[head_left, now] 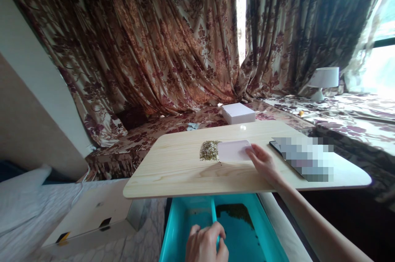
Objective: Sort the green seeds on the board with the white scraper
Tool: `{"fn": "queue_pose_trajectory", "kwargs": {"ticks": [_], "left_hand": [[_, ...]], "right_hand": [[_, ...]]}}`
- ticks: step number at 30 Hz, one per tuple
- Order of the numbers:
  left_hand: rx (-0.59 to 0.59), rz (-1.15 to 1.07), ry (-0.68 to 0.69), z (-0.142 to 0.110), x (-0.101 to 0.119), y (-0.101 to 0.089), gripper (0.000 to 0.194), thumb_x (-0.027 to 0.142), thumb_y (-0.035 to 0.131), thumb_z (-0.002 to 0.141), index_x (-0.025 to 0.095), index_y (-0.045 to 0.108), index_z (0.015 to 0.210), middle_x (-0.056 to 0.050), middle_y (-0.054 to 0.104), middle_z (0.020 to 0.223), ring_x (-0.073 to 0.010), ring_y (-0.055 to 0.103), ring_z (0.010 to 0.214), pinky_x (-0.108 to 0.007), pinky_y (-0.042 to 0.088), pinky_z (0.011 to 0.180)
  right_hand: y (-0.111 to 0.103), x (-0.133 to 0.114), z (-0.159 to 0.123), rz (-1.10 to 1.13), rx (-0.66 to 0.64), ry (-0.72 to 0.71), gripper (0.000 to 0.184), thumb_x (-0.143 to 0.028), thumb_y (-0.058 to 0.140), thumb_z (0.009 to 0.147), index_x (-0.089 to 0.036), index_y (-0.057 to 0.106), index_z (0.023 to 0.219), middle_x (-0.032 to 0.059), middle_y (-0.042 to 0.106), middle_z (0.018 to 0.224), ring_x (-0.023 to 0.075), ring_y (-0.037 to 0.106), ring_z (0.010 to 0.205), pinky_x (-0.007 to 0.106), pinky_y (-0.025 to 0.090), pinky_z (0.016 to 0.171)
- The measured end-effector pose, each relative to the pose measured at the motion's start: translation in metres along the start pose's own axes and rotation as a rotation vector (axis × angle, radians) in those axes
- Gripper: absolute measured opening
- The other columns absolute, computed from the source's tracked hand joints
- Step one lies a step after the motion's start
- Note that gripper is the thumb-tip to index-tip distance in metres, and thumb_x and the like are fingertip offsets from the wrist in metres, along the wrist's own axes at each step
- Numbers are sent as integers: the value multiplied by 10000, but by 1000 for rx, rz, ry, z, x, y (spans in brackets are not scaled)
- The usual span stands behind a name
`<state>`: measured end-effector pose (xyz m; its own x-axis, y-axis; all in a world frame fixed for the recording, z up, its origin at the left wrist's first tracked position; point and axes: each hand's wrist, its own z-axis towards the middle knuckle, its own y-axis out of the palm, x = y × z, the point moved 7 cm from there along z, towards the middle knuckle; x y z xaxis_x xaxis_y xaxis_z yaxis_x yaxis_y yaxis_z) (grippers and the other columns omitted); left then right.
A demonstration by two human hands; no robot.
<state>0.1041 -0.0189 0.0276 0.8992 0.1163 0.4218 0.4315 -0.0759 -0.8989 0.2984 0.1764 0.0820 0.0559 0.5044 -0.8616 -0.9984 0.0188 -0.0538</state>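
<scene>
My right hand (263,163) pinches the right end of a pale, flat rectangular tray (233,151) with rounded corners, held over the wooden tabletop (175,167). The tray's left edge meets a small heap of mixed green and white grains (210,149); what each grain is, I cannot tell. Below the table's near edge, my left hand (206,242) closes over the divider (214,212) of a teal plastic bin (268,225). Dark green grains (236,212) lie in the bin's right compartment, with a few specks scattered lower down.
A tablet-like device (305,159), blurred out, lies on the table's right. Behind the table is a white box (238,113). At left, a large pale box (92,212) rests on a marble-patterned surface. A white lamp (327,77) stands near the window; patterned curtains (173,48) hang behind.
</scene>
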Motion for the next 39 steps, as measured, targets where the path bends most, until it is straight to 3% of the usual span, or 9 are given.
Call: {"fn": "queue_pose_trajectory", "kwargs": {"ticks": [15, 39], "left_hand": [[-40, 38, -30, -1, 4, -6, 314, 153, 426, 783, 284, 674, 925, 16, 693, 855, -191, 577, 880, -277, 366, 846], [-40, 34, -41, -2, 6, -9, 318, 143, 421, 781, 287, 671, 916, 20, 690, 850, -180, 580, 876, -260, 370, 846]], "right_hand": [[-3, -14, -3, -7, 18, 53, 253, -458, 657, 735, -223, 666, 829, 36, 730, 791, 225, 672, 773, 313, 541, 693], [-4, -11, -3, 19, 40, 62, 179, -399, 652, 716, -230, 664, 774, 20, 718, 755, 209, 658, 742, 297, 532, 670]]}}
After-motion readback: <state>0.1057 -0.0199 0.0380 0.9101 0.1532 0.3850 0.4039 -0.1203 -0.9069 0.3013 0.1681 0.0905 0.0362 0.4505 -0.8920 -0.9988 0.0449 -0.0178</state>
